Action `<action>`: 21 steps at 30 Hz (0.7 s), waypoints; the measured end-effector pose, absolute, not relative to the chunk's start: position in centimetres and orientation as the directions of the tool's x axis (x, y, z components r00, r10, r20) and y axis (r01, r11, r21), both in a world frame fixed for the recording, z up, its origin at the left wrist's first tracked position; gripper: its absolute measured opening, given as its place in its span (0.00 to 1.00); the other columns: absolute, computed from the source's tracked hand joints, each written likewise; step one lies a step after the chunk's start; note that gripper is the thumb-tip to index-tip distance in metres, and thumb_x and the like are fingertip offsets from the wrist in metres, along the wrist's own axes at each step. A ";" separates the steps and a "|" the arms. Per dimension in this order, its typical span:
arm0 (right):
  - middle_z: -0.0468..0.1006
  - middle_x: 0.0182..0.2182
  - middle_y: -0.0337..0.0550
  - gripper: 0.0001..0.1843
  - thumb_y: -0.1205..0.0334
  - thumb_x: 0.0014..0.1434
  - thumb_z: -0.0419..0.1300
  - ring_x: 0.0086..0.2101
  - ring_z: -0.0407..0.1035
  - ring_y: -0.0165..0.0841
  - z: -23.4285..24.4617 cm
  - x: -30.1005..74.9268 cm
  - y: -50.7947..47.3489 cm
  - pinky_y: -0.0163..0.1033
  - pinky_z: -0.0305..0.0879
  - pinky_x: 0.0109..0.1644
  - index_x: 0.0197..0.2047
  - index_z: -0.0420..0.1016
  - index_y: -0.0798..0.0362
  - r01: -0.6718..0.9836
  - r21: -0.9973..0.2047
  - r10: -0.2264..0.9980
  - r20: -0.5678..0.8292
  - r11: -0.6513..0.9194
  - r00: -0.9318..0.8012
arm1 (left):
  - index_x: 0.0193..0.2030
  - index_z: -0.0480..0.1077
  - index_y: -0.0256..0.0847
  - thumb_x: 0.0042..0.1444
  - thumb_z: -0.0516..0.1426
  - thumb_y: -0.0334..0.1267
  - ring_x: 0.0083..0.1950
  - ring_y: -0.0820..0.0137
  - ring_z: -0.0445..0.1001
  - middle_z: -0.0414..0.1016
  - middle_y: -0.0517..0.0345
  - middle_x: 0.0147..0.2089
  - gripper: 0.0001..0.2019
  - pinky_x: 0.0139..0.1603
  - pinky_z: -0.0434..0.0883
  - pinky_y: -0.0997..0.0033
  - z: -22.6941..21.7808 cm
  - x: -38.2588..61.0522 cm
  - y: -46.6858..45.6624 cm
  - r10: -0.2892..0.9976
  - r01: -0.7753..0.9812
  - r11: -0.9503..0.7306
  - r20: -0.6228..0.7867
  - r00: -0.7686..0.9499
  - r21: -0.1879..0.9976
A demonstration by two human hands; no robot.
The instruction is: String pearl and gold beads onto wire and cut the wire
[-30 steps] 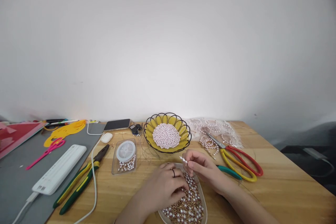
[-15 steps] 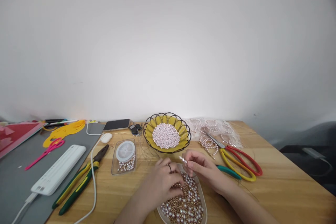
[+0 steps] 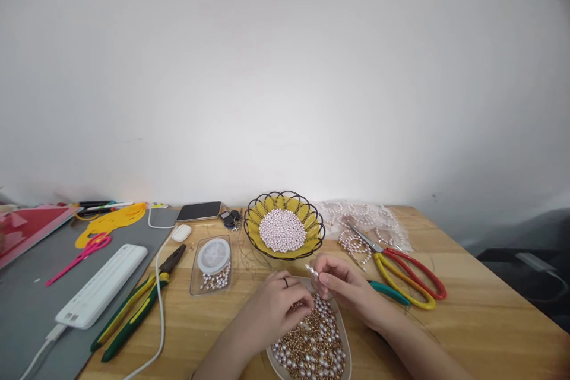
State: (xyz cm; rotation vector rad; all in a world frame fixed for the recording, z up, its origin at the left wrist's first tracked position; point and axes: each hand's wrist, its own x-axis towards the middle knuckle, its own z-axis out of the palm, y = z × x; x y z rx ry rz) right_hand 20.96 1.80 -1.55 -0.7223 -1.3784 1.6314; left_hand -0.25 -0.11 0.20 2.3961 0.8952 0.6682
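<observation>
Fingers of the right hand (image 3: pixel 342 286) pinch pearly beads (image 3: pixel 314 271); those of the left hand (image 3: pixel 278 310) curl over the tray (image 3: pixel 347 337), grip unclear.

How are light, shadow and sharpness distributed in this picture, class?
Head view: the white wall is brightest mid-picture, dimming towards the right edge; head view: the yellow-lined wire basket keeps a clear outline; head view: the pearly beads pinched in the right hand are too small to tell apart surely.
</observation>
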 end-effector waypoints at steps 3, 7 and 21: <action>0.71 0.22 0.33 0.21 0.44 0.61 0.68 0.25 0.62 0.30 -1.6 21.0 1.8 0.37 0.56 0.33 0.32 0.70 0.52 -0.249 -0.968 0.882 0.104 -0.016 -0.460 | 0.40 0.78 0.42 0.60 0.64 0.27 0.49 0.63 0.79 0.84 0.56 0.45 0.05 0.53 0.72 0.65 0.1 -0.1 -0.1 0.692 0.420 -0.650 0.265 0.671 0.633; 0.70 0.23 0.33 0.21 0.44 0.61 0.69 0.25 0.62 0.30 -1.6 21.2 1.7 0.37 0.55 0.33 0.32 0.70 0.52 -0.253 -0.967 0.883 0.096 -0.026 -0.460 | 0.39 0.79 0.41 0.58 0.65 0.26 0.44 0.65 0.80 0.84 0.57 0.41 0.06 0.48 0.72 0.70 0.1 0.0 -0.1 0.760 0.418 -0.557 0.236 0.606 0.718; 0.69 0.24 0.33 0.19 0.45 0.61 0.69 0.26 0.61 0.30 -1.4 21.1 1.7 0.37 0.56 0.34 0.32 0.71 0.51 -0.275 -0.961 0.878 0.107 -0.029 -0.467 | 0.35 0.78 0.39 0.58 0.61 0.30 0.34 0.69 0.77 0.82 0.56 0.34 0.03 0.36 0.69 0.74 0.8 0.1 0.0 0.876 0.323 -0.403 0.259 0.406 0.857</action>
